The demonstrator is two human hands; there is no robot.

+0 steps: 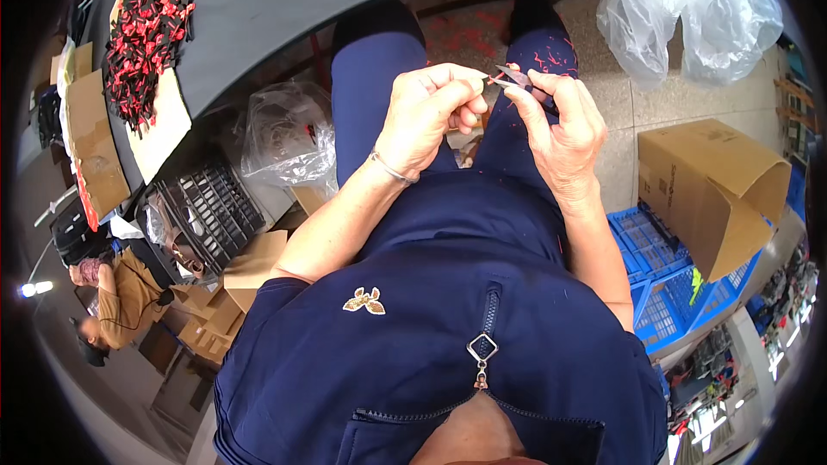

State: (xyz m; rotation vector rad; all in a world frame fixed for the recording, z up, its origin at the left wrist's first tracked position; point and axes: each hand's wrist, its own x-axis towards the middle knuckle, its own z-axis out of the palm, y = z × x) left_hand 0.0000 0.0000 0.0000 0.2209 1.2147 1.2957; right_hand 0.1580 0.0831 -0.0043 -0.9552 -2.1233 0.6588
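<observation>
My left hand [428, 112] is curled over my lap, its fingertips pinching a small red-and-black piece [491, 81]. My right hand [560, 125] grips small metal snips [517, 77], whose blades meet that piece just in front of the left fingers. A thin bracelet [392, 170] circles my left wrist. Both hands hover above my dark blue trousers [370, 95], which carry red thread scraps near the right knee. A heap of similar red-and-black pieces [146, 26] lies on a board at the upper left, out of reach of either hand.
A dark grey table [284, 0] curves across the top left. Below it stand a black plastic crate [207, 211], a clear bag [289, 133] and cardboard sheets. At right are an open cardboard box [711, 185], blue crates [659, 271] and a hanging clear plastic bag [689, 9]. Another person sits at far left.
</observation>
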